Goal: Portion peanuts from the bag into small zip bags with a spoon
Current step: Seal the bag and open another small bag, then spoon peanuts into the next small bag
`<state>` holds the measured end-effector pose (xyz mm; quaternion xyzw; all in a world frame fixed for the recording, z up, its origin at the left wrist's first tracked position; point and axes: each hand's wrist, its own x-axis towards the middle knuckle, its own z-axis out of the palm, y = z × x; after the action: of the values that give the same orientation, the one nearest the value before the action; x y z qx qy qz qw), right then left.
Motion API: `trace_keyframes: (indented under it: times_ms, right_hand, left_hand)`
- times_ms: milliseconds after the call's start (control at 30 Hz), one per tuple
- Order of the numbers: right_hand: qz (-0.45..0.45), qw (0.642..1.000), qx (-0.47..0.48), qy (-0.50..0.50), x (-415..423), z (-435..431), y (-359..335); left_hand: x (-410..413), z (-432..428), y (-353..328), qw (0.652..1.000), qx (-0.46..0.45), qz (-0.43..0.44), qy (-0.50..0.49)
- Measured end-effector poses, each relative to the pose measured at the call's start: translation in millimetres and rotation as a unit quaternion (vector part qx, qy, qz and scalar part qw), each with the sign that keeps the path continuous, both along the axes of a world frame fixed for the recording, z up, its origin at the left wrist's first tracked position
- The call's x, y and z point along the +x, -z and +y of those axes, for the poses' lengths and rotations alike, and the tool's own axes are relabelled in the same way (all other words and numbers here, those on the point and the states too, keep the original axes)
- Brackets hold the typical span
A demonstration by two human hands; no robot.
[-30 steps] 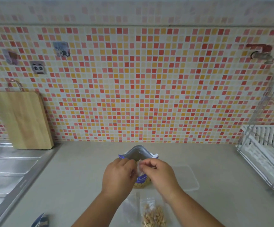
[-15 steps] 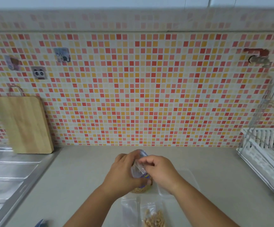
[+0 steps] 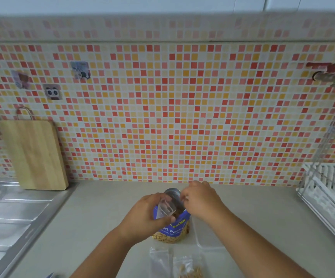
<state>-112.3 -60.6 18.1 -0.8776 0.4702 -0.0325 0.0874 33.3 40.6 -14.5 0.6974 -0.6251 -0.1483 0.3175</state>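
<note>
Your left hand [image 3: 145, 214] pinches clear zip bag [image 3: 165, 207] shut-fingered beside peanut bag [image 3: 174, 230]. Your right hand [image 3: 199, 199] curled at bag mouth; grip contents unclear. Filled zip bag [image 3: 188, 268] lies near.

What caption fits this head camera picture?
Left hand holds small zip bag over peanut bag; right hand reaches in.

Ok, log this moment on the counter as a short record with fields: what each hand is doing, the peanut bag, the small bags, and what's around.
left hand: holds a small clear zip bag at the mouth of the peanut bag
right hand: at the peanut bag's open top; spoon not visible
peanut bag: blue, upright on the counter, open, peanuts showing at its base
filled zip bag: flat on the counter nearest the camera, peanuts inside
empty zip bag: flat, left of the filled one
surroundings: wooden cutting board leaning on the tiled wall, steel sink drainboard left, dish rack right
</note>
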Motion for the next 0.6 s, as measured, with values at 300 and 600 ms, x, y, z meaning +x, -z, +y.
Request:
trace_keyframes:
  times_ms: [300,600]
  right_hand:
    - [0.12,0.984,0.105,0.076,33,-5,-3]
    - [0.171,0.984,0.043,-0.007,37,-8,-23]
  left_hand:
    - [8,-2,3,0.999,-0.021,0.0,0.024]
    - [19,-7,13,0.999,0.03,0.028,-0.014]
